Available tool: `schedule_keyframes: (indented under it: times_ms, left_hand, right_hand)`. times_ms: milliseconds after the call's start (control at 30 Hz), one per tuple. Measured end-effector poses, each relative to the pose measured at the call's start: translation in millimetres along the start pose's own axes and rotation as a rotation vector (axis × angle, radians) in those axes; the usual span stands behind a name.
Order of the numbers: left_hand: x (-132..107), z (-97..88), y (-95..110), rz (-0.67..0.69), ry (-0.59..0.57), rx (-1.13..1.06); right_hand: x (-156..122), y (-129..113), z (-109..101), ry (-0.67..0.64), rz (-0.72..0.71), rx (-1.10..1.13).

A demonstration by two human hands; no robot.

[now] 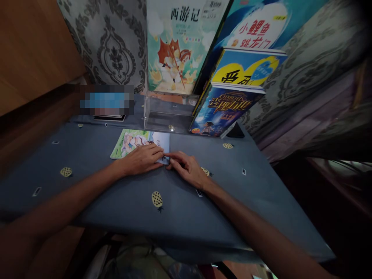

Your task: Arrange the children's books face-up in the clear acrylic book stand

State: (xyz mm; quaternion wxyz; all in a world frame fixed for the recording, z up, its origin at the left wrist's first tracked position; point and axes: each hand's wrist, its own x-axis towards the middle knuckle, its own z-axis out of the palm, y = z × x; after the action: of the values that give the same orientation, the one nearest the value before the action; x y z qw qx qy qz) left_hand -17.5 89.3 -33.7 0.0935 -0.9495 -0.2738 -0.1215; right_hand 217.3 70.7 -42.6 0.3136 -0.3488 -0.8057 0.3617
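Observation:
A thin picture book (130, 141) lies on the table with a colourful illustration of green, white and pink showing, and a pale blue part at its right. My left hand (142, 159) rests flat across its lower middle, palm down, fingers stretched to the right. At the book's lower right corner is my right hand (186, 166), its index finger reaching over the edge and its thumb and other fingers curled in close. The two hands' fingertips nearly meet there. Both hands cover the lower part of the book.
Behind the book stands a clear acrylic holder (162, 122). Upright books, including a green one (180, 50) and a dark blue one (226, 110), stand in it or beside it. A blurred-out blue item (106, 101) sits back left. The grey-blue tablecloth (116, 209) has pineapple prints.

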Motion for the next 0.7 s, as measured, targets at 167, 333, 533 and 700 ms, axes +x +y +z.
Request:
schedule_keyframes:
  times_ms: [167,333,533,700]
  left_hand:
    - [-2,1.7,3,-0.004,0.002,-0.008]
    - [1,-3.3,-4,-0.073,0.029,-0.136]
    - [42,-22.1,-60,-0.293,0.218,0.076]
    - [63,-37.4,-79,-0.409,0.072,0.236]
  right_hand:
    - [2,0,0,0.014,-0.009,-0.01]
    - [3,-3,-1,0.005,0.03,0.011]
    - [4,-5,-3,-0.008,0.074,0.011]
    - [4,-7,-4,-0.014,0.071,0.001]
